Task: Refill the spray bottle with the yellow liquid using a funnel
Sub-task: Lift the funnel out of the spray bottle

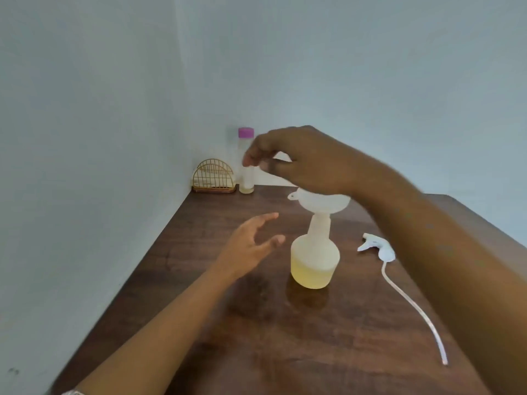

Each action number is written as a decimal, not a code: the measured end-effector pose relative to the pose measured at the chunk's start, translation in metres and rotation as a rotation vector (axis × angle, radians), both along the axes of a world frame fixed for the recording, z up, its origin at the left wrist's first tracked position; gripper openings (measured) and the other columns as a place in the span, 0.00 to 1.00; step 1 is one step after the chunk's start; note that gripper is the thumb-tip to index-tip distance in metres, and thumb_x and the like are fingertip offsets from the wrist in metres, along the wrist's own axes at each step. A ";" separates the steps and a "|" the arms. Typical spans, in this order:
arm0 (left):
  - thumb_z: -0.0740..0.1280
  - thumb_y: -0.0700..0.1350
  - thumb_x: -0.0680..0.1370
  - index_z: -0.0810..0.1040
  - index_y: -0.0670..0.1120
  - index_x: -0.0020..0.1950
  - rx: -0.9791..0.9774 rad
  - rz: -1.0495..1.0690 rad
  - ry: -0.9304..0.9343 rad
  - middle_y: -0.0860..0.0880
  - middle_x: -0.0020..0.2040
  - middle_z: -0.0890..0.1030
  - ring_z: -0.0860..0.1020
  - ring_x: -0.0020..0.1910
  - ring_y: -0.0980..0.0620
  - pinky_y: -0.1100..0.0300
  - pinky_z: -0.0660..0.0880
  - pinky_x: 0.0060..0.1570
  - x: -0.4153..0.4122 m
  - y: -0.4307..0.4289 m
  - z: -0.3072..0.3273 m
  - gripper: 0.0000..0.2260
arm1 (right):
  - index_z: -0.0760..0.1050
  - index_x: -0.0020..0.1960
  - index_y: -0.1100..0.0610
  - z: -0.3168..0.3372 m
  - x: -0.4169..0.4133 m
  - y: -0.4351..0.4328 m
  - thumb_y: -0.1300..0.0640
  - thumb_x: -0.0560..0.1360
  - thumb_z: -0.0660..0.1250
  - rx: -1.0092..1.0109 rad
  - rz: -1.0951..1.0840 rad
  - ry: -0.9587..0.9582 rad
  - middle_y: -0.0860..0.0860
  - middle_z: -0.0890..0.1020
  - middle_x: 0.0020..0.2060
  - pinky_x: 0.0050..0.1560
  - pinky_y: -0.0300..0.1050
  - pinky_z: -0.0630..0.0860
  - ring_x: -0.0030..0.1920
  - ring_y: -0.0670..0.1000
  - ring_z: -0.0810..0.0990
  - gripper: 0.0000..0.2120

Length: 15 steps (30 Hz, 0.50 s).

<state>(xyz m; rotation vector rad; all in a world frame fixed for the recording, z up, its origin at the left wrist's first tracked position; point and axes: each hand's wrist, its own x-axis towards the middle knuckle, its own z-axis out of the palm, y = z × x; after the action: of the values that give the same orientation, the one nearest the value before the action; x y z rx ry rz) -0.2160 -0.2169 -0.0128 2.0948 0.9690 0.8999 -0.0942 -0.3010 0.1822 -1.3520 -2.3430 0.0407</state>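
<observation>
Left hand (247, 248) hovers, grip spread, beside the spray bottle (315, 259).

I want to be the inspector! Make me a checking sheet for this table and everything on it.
Surface: dark wooden table.
Job's things: spray bottle upright, about half full of yellow liquid; funnel sitting in its neck; spray head with its tube lying to the right; tall bottle with pink cap at the back.
Clutter: gold wire holder in the back corner.
Hands: left hand open beside the spray bottle, not touching; right hand above the funnel, fingers curled, too blurred to tell if it holds anything.
Cables: nothing seen.
Surroundings: pale walls meeting at a corner.
</observation>
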 end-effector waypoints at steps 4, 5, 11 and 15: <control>0.71 0.69 0.63 0.58 0.61 0.75 -0.237 -0.091 -0.116 0.59 0.71 0.66 0.63 0.69 0.60 0.56 0.60 0.65 0.036 -0.022 0.011 0.44 | 0.74 0.62 0.47 0.014 0.049 0.009 0.55 0.80 0.58 -0.238 -0.041 -0.290 0.42 0.74 0.62 0.57 0.34 0.60 0.60 0.43 0.69 0.13; 0.72 0.68 0.63 0.59 0.61 0.74 -0.243 -0.089 -0.129 0.59 0.71 0.67 0.64 0.68 0.59 0.57 0.61 0.64 0.045 -0.025 0.012 0.44 | 0.74 0.62 0.46 0.014 0.055 0.013 0.54 0.81 0.57 -0.305 -0.037 -0.299 0.42 0.72 0.65 0.61 0.37 0.60 0.63 0.43 0.67 0.13; 0.74 0.64 0.64 0.68 0.61 0.65 -0.239 -0.088 -0.101 0.58 0.62 0.74 0.73 0.60 0.56 0.61 0.69 0.51 0.077 -0.032 0.008 0.32 | 0.74 0.63 0.47 0.015 0.072 0.035 0.56 0.80 0.59 -0.581 0.005 -0.211 0.37 0.77 0.56 0.52 0.25 0.65 0.56 0.34 0.73 0.14; 0.74 0.54 0.71 0.71 0.54 0.66 -0.206 0.002 -0.079 0.55 0.61 0.76 0.75 0.59 0.52 0.55 0.74 0.55 0.083 -0.027 0.000 0.26 | 0.74 0.63 0.50 0.005 0.070 0.049 0.56 0.79 0.62 -0.631 0.027 -0.190 0.44 0.79 0.57 0.53 0.29 0.66 0.55 0.39 0.75 0.14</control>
<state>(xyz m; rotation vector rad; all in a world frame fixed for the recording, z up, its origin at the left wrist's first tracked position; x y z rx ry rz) -0.1327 -0.2439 -0.0123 1.8722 0.9789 0.8403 -0.0240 -0.2520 0.1877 -1.6564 -2.6255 0.7445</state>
